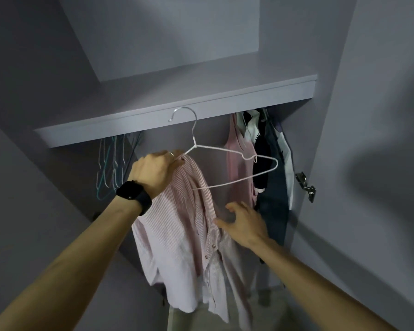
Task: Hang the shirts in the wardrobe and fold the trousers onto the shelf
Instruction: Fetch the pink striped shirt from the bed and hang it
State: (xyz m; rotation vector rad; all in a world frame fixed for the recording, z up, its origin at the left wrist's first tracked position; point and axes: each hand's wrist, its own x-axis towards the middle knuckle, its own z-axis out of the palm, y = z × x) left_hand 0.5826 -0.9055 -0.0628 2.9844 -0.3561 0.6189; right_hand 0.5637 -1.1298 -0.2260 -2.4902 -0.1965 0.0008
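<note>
left arm raised, black watch [134,195] at the wrist; the left hand [153,170] is closed tight round one end of the white wire hanger [194,144] and the pink striped shirt [177,223], which droops off that end below the shelf [177,91]. the right hand [246,223] is half open, fingers spread, fingertips touching the shirt's button edge.
</note>
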